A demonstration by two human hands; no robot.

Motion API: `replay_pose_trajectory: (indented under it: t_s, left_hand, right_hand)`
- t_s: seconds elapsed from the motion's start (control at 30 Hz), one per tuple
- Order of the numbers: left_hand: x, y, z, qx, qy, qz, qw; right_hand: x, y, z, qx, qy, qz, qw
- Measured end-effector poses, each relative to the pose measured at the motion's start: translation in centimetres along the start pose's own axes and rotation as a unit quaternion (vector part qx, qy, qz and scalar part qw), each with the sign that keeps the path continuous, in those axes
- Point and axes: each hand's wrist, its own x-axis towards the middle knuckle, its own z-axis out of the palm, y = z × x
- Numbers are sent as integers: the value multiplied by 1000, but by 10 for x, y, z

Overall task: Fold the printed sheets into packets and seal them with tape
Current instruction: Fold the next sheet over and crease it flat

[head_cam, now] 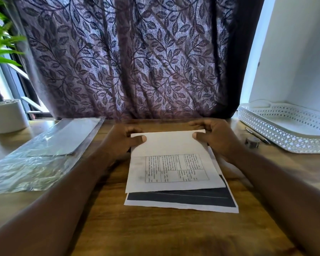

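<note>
Pinching the top sheet (174, 170) at both far corners with left hand (122, 139) and right hand (216, 137), thumbs on top. Holding its far end turned back toward the printed grid (blank side up). Resting on a dark-banded sheet (183, 199) on the wooden table (155, 233), with tape roll (252, 142) off right beside a white tray (284, 130).

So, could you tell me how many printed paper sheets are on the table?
2: a white sheet with a printed grid, pinched by the left hand and right hand, and a dark-banded sheet beneath it; more may be hidden.
</note>
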Motion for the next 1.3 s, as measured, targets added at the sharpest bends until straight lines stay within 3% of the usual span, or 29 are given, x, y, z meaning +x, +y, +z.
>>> replay_pose_trajectory:
  t_s: [0.13, 0.37, 0.6, 0.83, 1.07, 1.13, 1.2, 1.3]
  left_hand:
    - [-7, 16, 9, 84, 35, 94, 991]
    - [-10, 32, 25, 159, 54, 170, 971]
    - [3, 11, 10, 91, 79, 112, 986]
    - [7, 4, 1, 117, 92, 84, 985]
    - [5, 5, -3, 162, 98, 65, 980]
    - [1, 10, 0, 247, 117, 88, 958]
    - [-2, 15, 3, 346, 150, 151, 914]
    - [-5, 34, 14, 363, 135, 211, 898]
  right_hand:
    - [4, -9, 6, -208, 8, -80, 975]
    - [-1, -43, 41, -296, -97, -228, 923]
    - [12, -28, 14, -302, -99, -147, 937]
    - [10, -11, -13, -255, -83, -61, 961]
    - [7, -6, -13, -92, -65, 23, 993]
    - [5, -7, -9, -74, -34, 22, 996]
    - [3, -12, -3, -75, -7, 2, 997]
    - [0, -27, 10, -104, 24, -66, 992]
